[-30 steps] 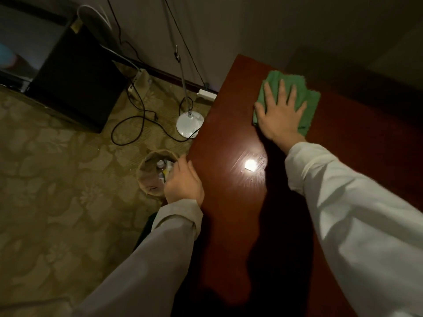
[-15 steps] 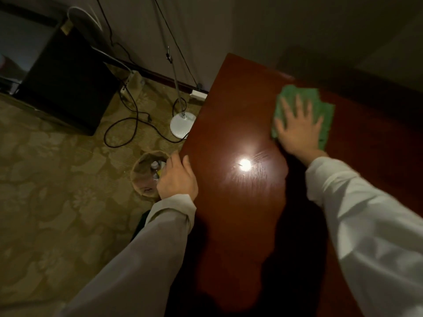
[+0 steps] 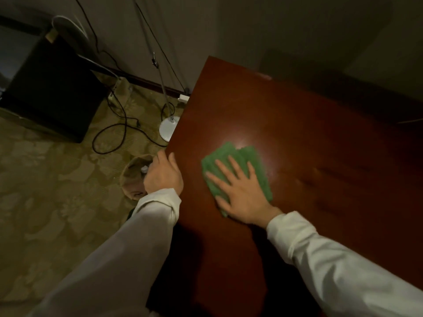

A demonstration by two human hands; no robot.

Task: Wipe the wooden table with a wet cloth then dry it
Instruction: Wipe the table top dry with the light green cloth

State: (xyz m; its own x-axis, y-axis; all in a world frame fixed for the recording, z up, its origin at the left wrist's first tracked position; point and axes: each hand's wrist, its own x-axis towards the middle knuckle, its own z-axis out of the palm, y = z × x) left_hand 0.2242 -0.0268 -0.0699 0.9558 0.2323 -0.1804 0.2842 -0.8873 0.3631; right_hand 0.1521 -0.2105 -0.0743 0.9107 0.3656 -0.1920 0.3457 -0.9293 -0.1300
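Right hand [image 3: 238, 191] flat on blurred cloth [image 3: 231, 156], seemingly lengthwise toward table's [image 3: 297, 115] far-right.

The cloth [image 3: 238, 170] lies on the bench [image 3: 286, 124], under the right hand's fingers [image 3: 225, 167]. The left hand [image 3: 163, 173] rests on the bench's left edge, left of those fingers. A bin [image 3: 134, 172] sits on the floor just left of the left hand; a lamp base [image 3: 168, 129] stands beyond it.
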